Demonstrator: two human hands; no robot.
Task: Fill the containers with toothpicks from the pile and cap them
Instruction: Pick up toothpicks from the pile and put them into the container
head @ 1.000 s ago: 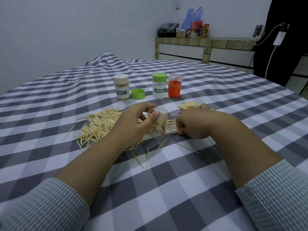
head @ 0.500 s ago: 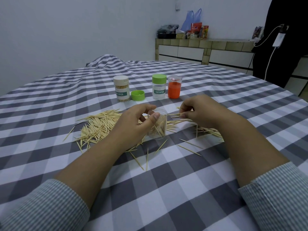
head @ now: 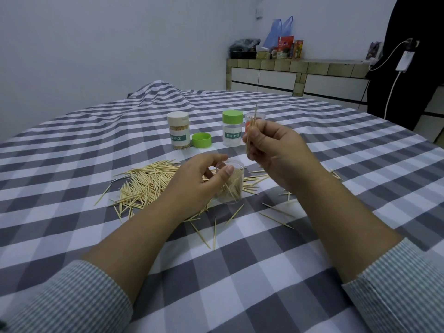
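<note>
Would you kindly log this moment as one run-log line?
left hand: holds clear plastic container | right hand: pinches wooden toothpicks above it | loose green cap: on table

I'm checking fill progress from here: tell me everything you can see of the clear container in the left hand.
The clear container is a small transparent plastic cylinder, uncapped, its open rim up and tilted slightly. Pale wooden toothpicks lean loosely inside, filling it only partly. The left hand grips its side, thumb across the front near the rim. Its base sits at the edge of the toothpick pile on the checked tablecloth.
</note>
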